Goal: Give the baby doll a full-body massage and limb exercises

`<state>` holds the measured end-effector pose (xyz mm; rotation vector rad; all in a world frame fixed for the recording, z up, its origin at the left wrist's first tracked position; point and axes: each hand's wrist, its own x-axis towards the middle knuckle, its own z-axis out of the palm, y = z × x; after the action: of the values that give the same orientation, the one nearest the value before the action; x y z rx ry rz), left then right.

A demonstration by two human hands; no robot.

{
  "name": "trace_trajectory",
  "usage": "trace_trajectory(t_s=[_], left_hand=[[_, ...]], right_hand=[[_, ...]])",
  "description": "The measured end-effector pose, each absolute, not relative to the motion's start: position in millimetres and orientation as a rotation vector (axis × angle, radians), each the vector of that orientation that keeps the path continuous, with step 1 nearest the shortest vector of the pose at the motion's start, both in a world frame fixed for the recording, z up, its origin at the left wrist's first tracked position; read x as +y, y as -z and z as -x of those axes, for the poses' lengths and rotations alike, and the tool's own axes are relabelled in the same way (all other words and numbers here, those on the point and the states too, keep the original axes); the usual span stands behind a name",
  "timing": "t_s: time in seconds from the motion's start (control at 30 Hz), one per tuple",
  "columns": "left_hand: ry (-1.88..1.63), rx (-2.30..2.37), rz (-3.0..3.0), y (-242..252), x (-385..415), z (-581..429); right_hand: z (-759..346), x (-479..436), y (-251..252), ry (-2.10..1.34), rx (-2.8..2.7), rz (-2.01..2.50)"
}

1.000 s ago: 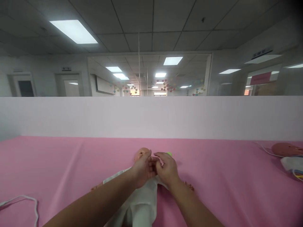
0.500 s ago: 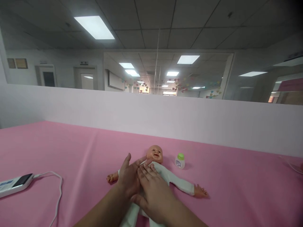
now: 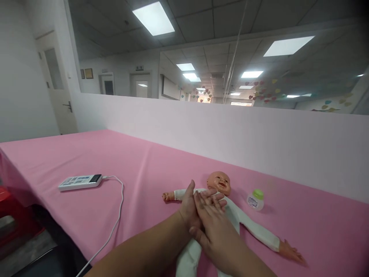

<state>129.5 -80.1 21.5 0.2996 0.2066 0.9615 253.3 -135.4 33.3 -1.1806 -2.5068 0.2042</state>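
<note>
A baby doll in a white suit lies on its back on the pink-covered table, arms spread wide. Over its chest, my left hand is turned palm up with the thumb raised and fingers stretched out. My right hand lies flat, palm down, across the left palm and fingers. The two hands touch, and nothing shows between them. They hide much of the doll's torso; whether they rest on it I cannot tell. To the right of the doll's head stands a small clear bottle with a green cap.
A white power bank with a dark screen lies on the left, its white cable running to the front edge. A white wall with a large mirror or window backs the table. A red stool stands at lower left.
The view has swung left, so the doll, bottle and hands appear farther right. My right hand has shifted slightly against the left palm; both hands are still together.
</note>
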Motion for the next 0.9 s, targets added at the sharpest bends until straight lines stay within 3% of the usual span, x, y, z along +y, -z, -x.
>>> trace_trajectory(t_s=[0.17,0.5,0.77,0.9], left_hand=[[-1.035,0.27,-0.311,-31,-77,-119],[-1.112,0.312,-0.309,-39,-73,-106],[-0.985,0.284,-0.338,-53,-99,-125],[-1.081,0.294,-0.389,-55,-91,-115]], right_hand=[[-259,-129,-33,-0.166,-2.482,1.263],[-245,-161,-55,-0.466,-2.562,1.104],[-253,-140,-57,-0.261,-2.53,1.131],[-263,-130,-63,-0.245,-2.539,1.25]])
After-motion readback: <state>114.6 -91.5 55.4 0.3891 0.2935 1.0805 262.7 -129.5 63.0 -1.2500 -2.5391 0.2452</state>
